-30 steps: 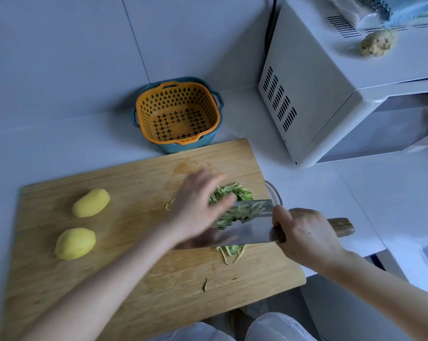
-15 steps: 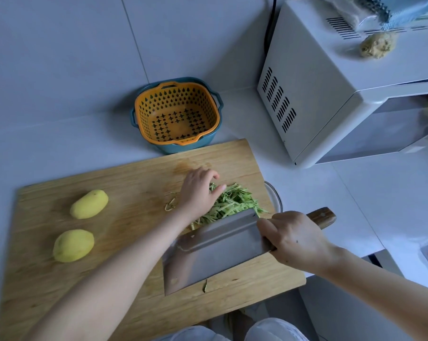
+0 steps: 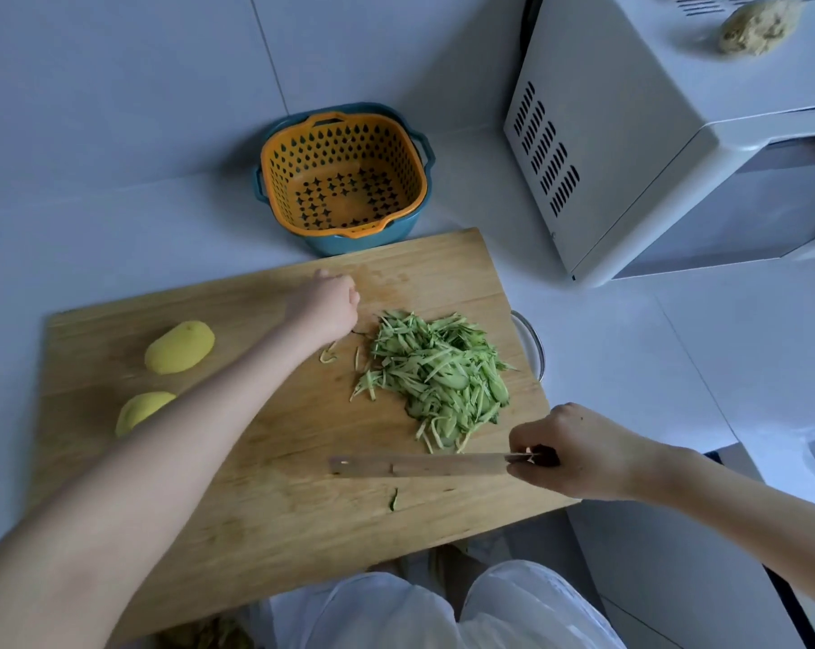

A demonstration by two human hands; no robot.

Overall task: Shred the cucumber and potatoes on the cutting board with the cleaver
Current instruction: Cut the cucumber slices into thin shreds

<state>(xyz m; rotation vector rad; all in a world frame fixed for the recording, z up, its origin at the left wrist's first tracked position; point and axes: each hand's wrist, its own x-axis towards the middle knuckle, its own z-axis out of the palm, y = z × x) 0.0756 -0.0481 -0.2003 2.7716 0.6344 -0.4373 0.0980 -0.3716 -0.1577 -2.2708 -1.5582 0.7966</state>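
Observation:
A pile of green cucumber shreds [image 3: 436, 372] lies on the right half of the wooden cutting board [image 3: 265, 498]. Two peeled yellow potatoes sit at the board's left: one [image 3: 180, 346] farther back, the other [image 3: 141, 409] partly behind my left forearm. My left hand [image 3: 323, 299] hovers left of the pile with fingers curled, holding nothing that I can see. My right hand [image 3: 578, 454] grips the cleaver [image 3: 424, 463] by its handle; the blade stands edge-down on the board just in front of the pile.
An orange colander in a blue bowl [image 3: 344, 178] stands behind the board. A white microwave [image 3: 677, 142] fills the back right, with a beige lump [image 3: 759, 25] on top. A glass rim [image 3: 532, 344] pokes out beside the board's right edge. One stray shred [image 3: 394, 499] lies near the front.
The cleaver swung from flat under the shreds to upright in front of the pile. My left hand left the shreds and pulled back left, fingers curling. The pile now lies uncovered.

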